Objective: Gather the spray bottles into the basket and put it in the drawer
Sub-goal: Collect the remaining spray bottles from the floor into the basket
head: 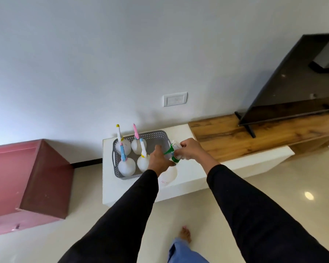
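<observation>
A grey perforated basket (156, 134) stands on a white low cabinet top (190, 179). Several white round spray bottles stand inside it, with a yellow (119, 136), a pink (136, 134) and blue-tipped nozzles (123, 154). Just right of the basket, a white bottle with a green sprayer (170, 172) is held over the cabinet top. My left hand (159, 160) is on its neck at the basket's right edge. My right hand (191, 149) grips the green sprayer head from the right.
A pink open drawer or box (29, 179) sits on the floor at the left. To the right, a wooden TV unit (254, 137) carries a black television (292, 80). A wall switch (175, 99) is behind the basket. My bare foot (185, 234) stands on the glossy floor.
</observation>
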